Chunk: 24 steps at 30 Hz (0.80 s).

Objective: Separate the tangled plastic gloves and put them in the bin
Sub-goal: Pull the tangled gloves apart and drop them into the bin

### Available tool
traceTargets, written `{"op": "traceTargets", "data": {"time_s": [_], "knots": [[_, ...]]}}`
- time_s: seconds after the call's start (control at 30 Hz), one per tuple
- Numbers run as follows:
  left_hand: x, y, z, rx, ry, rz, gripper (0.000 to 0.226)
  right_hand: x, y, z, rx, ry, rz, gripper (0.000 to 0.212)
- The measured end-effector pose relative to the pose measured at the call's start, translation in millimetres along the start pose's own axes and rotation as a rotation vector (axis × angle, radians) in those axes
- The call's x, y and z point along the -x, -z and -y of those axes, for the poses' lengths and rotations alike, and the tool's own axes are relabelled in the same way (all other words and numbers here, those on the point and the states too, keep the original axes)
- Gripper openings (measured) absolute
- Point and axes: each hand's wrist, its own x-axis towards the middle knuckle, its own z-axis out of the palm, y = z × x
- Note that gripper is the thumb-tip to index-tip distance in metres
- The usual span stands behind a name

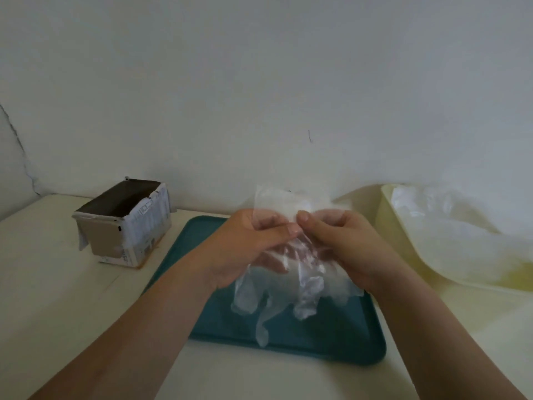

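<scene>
Cream tabletop against a white wall.
Left hand and right hand pinch plastic gloves above the teal tray; bin at right.

A teal tray is laid flat directly beneath the grip, on a cream table. An open cardboard box, torn at the rim and labelled on one side, is set well left of the grip, apart from the tray. A pale wall is seen behind, cracked at far left.
</scene>
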Motion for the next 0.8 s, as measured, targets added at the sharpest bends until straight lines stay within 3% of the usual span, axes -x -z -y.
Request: {"op": "traceTargets", "data": {"time_s": [0.17,0.33,0.4,0.47,0.53,0.63,0.8], "knots": [[-7,24,11,-0.089,0.091,-0.086,0.011,-7,10,-1,0.108,0.069,-0.461,0.026],[-8,53,18,-0.343,0.167,-0.205,0.011,-4,24,10,0.149,0.129,-0.614,0.028],[-11,62,26,-0.625,0.094,-0.396,0.015,-1,26,13,0.201,0.154,-0.555,0.04],[-15,60,32,-0.892,-0.038,-0.541,0.016,3,25,15,0.27,0.139,-0.38,0.042],[-18,47,36,-0.935,-0.042,-0.49,0.02,6,22,15,0.335,0.083,-0.172,0.033],[-22,31,50,-1.025,0.084,-0.363,0.028,7,18,14,0.436,0.013,-0.001,0.012],[-24,34,62,-0.889,0.101,-0.281,0.016,7,17,13,0.587,-0.028,0.233,0.015]]}}
